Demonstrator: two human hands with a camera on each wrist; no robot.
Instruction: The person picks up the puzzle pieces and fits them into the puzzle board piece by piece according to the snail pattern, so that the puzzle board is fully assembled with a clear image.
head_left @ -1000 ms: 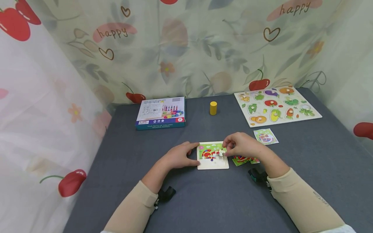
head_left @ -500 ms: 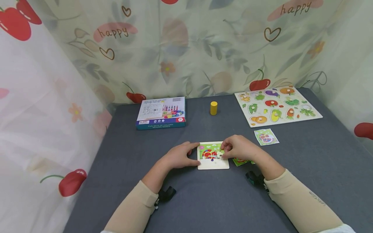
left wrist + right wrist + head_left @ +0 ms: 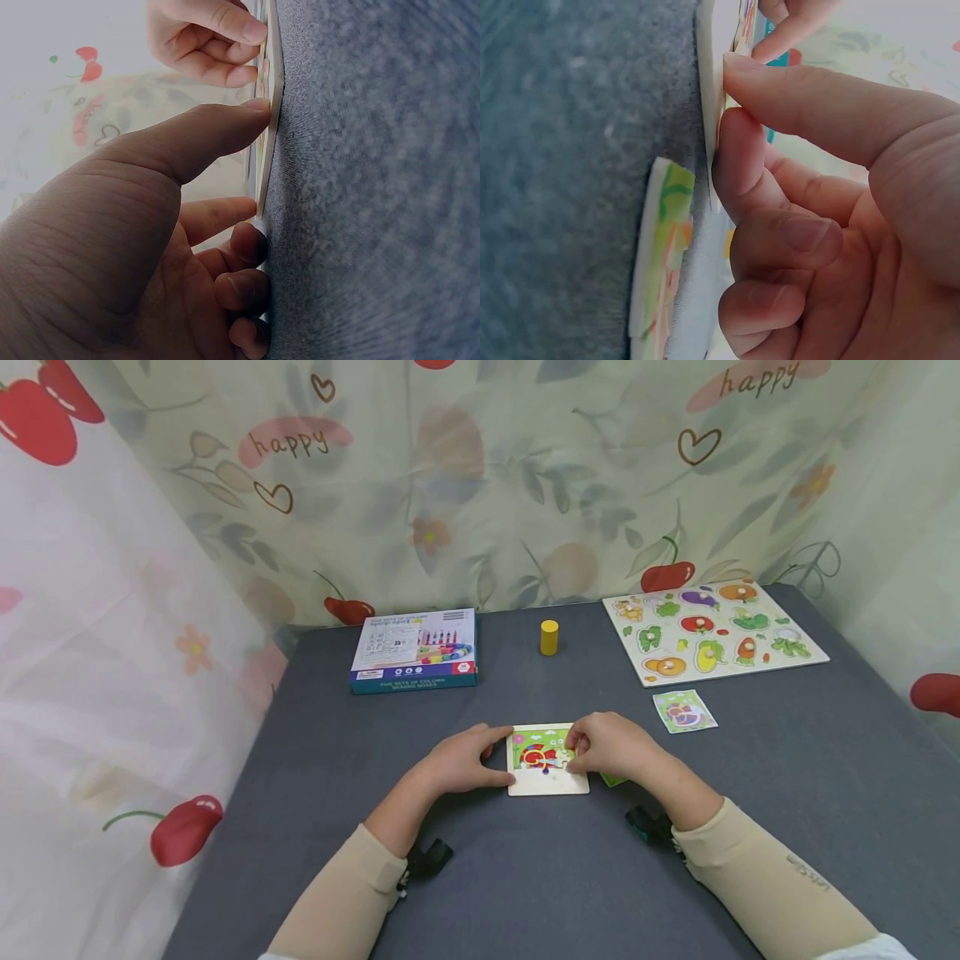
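A small jigsaw puzzle board (image 3: pixel 547 784) lies on the dark cloth; its upper part shows a green and red picture, the lower strip bare pale wood. At its left side my left hand (image 3: pixel 468 762) rests thumb and forefinger on the near and far corners, other fingers loosely bent in the left wrist view. My right hand (image 3: pixel 611 746) is at the board's right side, thumb and forefinger tips low on the picture, pinching a puzzle piece (image 3: pixel 564 760) mostly hidden by them. Beside the board, partly under the right hand, lie loose puzzle pieces (image 3: pixel 664 247).
A small picture card (image 3: pixel 685 712) lies right of the hands. Further back are a boxed bead set (image 3: pixel 414 652), a yellow cylinder (image 3: pixel 549 638) and a large vegetable puzzle board (image 3: pixel 712 633). A patterned curtain (image 3: pixel 480 485) hangs behind the table.
My right hand has moved slightly left and down with the puzzle piece, onto the picture's right part. It now covers more of the loose pieces. The left hand has stayed put.
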